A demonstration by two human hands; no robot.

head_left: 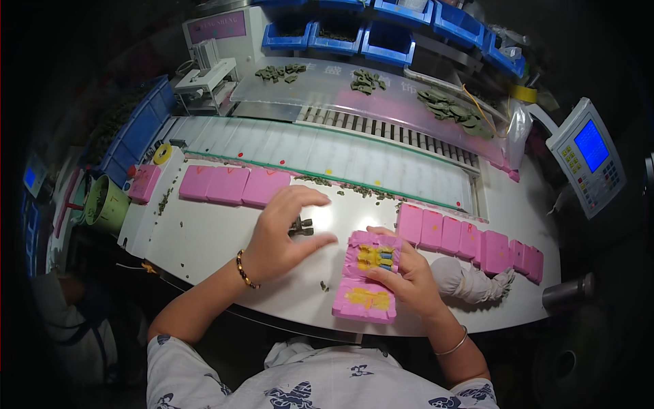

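An opened pink rubber mould (368, 249) rests in my right hand (414, 281), its two halves spread one above the other. The hollows of both halves are stained yellow. Several small dark, bluish pieces (386, 258) lie in the upper half, close to my right thumb. My left hand (283, 228) hovers over the white table with thumb and fingers curved apart. Between them show small dark green pieces (301, 227); whether the hand touches them I cannot tell. A few tiny bits (324, 286) lie on the table below.
Closed pink moulds stand in rows at left (228, 184) and right (436, 230). Beyond runs a pale conveyor belt (320, 163). Green pieces (449, 109) sit on a clear shelf under blue bins (388, 42). A control panel (589, 150) and white cloth bundle (470, 281) are at right.
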